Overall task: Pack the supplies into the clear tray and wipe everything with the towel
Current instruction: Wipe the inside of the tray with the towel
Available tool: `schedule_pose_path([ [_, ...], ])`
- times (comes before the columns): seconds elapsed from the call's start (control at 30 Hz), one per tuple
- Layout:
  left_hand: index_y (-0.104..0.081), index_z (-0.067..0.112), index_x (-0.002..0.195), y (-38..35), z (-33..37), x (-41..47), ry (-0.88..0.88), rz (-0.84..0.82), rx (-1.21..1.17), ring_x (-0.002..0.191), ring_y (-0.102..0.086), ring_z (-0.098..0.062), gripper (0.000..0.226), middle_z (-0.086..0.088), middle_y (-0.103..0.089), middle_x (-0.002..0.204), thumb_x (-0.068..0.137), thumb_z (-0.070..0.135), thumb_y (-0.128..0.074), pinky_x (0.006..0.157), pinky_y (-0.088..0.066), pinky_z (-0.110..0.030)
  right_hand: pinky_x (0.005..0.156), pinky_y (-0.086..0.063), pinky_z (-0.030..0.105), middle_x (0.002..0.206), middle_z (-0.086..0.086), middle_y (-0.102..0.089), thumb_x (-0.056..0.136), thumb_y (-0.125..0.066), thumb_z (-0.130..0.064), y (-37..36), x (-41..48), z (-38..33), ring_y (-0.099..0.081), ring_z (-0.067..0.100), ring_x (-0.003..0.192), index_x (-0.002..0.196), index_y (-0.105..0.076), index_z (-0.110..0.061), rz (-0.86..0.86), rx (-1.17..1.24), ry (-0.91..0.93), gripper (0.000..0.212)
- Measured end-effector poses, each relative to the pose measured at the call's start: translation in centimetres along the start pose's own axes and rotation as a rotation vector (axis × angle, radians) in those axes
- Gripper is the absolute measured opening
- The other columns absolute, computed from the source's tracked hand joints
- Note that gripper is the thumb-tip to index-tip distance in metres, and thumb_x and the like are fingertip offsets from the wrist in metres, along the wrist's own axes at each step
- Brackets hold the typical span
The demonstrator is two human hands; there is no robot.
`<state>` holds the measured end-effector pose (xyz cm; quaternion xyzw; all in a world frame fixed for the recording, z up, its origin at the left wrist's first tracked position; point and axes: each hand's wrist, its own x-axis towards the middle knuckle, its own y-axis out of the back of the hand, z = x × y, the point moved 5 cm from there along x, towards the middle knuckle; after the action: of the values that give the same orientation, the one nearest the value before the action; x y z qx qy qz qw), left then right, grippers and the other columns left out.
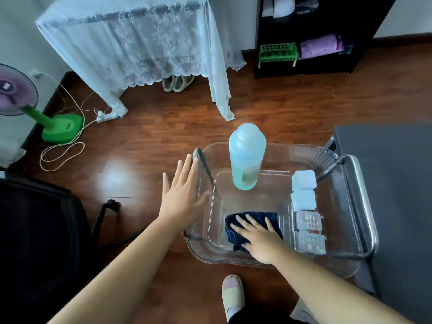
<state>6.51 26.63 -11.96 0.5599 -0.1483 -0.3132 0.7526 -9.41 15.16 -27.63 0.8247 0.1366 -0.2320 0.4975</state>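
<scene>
The clear tray [275, 147] sits on a metal-framed cart in front of me. A tall bottle of pale green liquid [246, 157] stands upright at the tray's back. Two pale blue blocks [303, 190] and two clear cases of small bits [308, 231] lie in a row along its right side. A folded dark blue towel [251, 219] lies on the tray floor at the front. My right hand [257, 237] presses flat on the towel with straight fingers. My left hand [183, 192] rests open against the outside of the tray's left wall.
The cart's metal rail [364, 202] wraps the tray's right side, with a dark table [388, 174] beyond it. A black office chair [39, 230] stands at the left. A green fan [56, 125] with loose cords, a lace-covered table [140, 43] and a black shelf [311, 36] stand further back.
</scene>
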Motion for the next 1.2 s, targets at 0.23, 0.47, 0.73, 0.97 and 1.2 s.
schedule_pose_path([
  [0.23,0.002,0.019,0.151,0.3,6.3,4.9,-0.162,0.076,0.017,0.146,0.012,-0.012,0.117,0.004,0.005,0.161,0.068,0.074,-0.060,0.113,0.014,-0.041,0.116,0.005,0.051,0.158,-0.013,0.017,0.099,-0.028,-0.047,1.1,0.6,1.2,0.013,0.014,0.147,0.148,0.008,-0.040,0.042,-0.002,-0.162,0.061],
  [0.47,-0.035,0.025,0.137,-1.0,7.5,7.5,-0.064,0.185,-0.305,0.147,-0.012,-0.016,0.101,0.009,-0.044,0.144,0.055,0.065,-0.077,0.116,0.008,-0.048,0.116,0.004,0.051,0.158,-0.013,0.018,0.098,-0.030,-0.048,1.2,0.8,2.0,0.013,0.015,0.147,0.148,0.008,-0.039,0.019,-0.006,-0.141,0.064],
  [0.73,-0.048,0.020,0.125,-0.5,7.2,6.8,-0.021,0.309,-0.398,0.141,-0.030,-0.015,0.088,0.002,-0.056,0.132,0.052,0.054,-0.084,0.119,0.002,-0.045,0.117,0.003,0.050,0.158,-0.013,0.017,0.098,-0.031,-0.048,1.1,0.9,2.1,0.013,0.015,0.147,0.148,0.008,-0.040,0.043,-0.014,-0.125,0.064],
  [0.97,-0.050,0.024,0.116,1.0,5.4,5.1,-0.072,0.289,-0.275,0.142,-0.025,-0.010,0.079,0.010,-0.060,0.123,0.050,0.054,-0.083,0.118,0.002,-0.039,0.117,0.003,0.051,0.158,-0.013,0.019,0.098,-0.030,-0.049,0.9,1.0,1.9,0.014,0.015,0.147,0.148,0.011,-0.039,0.018,-0.041,-0.133,0.065],
  [1.2,-0.044,0.020,0.127,2.4,2.7,3.9,0.049,0.214,-0.220,0.142,-0.026,-0.015,0.096,0.001,-0.050,0.140,0.048,0.059,-0.083,0.117,-0.001,-0.043,0.116,0.004,0.052,0.157,-0.013,0.020,0.098,-0.028,-0.049,0.9,0.8,1.6,0.014,0.016,0.147,0.147,0.012,-0.038,0.031,-0.061,-0.154,0.065],
])
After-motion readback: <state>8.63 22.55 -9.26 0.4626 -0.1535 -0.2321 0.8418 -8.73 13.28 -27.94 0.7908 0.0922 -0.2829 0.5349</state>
